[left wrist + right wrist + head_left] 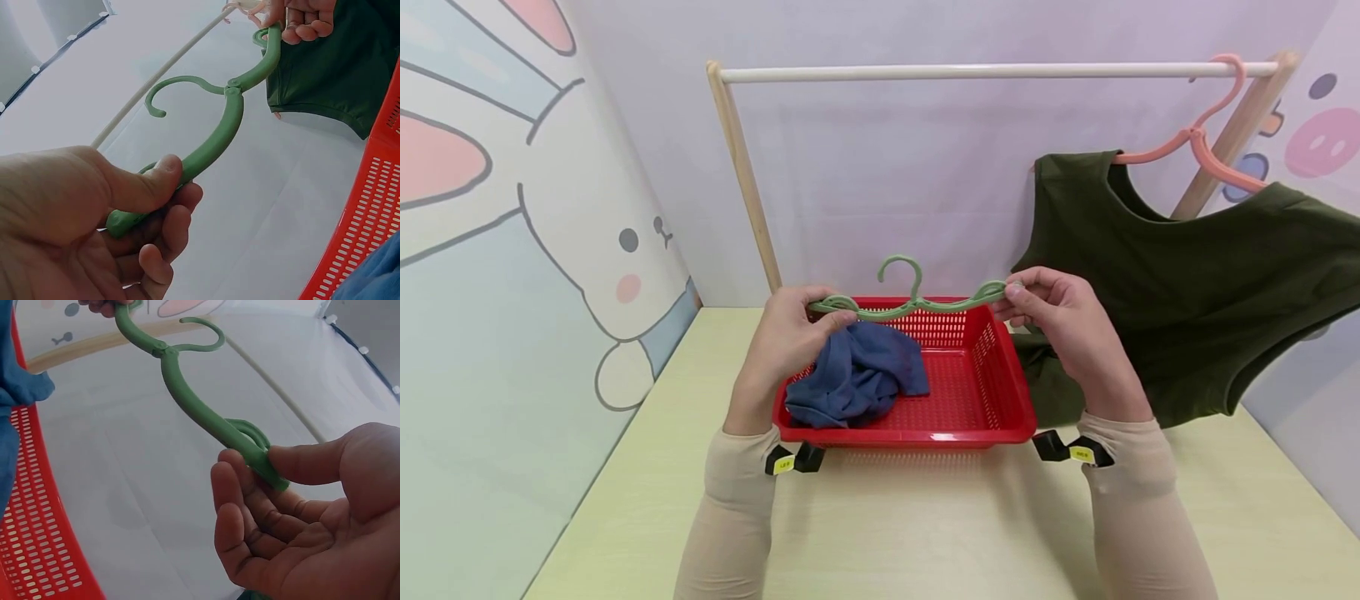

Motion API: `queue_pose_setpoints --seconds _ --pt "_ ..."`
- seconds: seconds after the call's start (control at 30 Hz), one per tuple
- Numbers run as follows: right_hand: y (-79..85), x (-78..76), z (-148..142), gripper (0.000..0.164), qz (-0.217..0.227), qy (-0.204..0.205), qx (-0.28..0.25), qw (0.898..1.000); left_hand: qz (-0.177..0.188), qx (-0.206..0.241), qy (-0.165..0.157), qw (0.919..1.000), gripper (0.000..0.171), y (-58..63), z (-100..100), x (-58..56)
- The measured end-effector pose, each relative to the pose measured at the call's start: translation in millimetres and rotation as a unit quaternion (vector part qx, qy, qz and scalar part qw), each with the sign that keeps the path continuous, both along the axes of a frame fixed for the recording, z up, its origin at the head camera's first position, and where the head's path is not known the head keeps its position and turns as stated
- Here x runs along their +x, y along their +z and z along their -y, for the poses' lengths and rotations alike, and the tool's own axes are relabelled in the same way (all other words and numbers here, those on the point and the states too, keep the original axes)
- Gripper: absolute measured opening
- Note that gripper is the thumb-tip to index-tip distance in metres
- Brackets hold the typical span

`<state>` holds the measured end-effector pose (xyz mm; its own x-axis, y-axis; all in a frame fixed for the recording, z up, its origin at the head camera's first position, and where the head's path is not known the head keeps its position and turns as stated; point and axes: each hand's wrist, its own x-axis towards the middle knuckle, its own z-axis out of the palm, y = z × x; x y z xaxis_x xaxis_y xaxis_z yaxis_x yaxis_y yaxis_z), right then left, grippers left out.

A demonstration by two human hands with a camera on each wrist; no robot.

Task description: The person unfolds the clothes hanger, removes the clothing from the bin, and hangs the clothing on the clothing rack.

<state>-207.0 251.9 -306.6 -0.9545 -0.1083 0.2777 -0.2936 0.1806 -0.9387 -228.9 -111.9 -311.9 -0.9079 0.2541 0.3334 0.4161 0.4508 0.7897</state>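
Note:
A green clothes hanger (917, 307) is held level above a red basket (970, 437), its hook pointing up. My left hand (786, 337) pinches one end between thumb and fingers. The other end is gripped by my right hand (1063, 329), the thumb pressing on top. Both wrist views show the hanger's arms meeting at a central joint under the hook. Inside the basket, a crumpled blue cloth garment (857, 375) lies toward the left, below the hanger.
Behind the basket stands a rack with a white rod (962, 72) and wooden posts (745, 171). On its right end a pink hanger (1206, 137) carries a dark green sleeveless top (1157, 283), which drapes down beside the basket. A pale tabletop (910, 533) lies beneath.

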Motion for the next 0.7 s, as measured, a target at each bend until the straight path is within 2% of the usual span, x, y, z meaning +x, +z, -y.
queue_pose_setpoints --seconds 0.13,0.27,0.53,0.7 --pt "0.1 1.9 -2.9 0.040 0.010 -0.018 0.093 0.995 -0.006 -0.011 0.008 0.9999 0.011 -0.5 -0.7 -0.2" --pt "0.0 3.7 -2.2 0.050 0.009 -0.037 0.144 0.989 -0.019 -0.024 0.004 0.9995 0.007 -2.0 -1.6 -1.3" --pt "0.5 4.2 2.8 0.060 0.017 -0.007 0.156 0.988 -0.017 -0.037 -0.003 0.9991 0.006 -2.6 -4.7 -1.1" --pt "-1.9 0.9 6.5 0.061 0.013 0.013 0.177 0.984 -0.016 -0.047 -0.009 0.9987 0.007 -2.9 -7.3 -0.1"
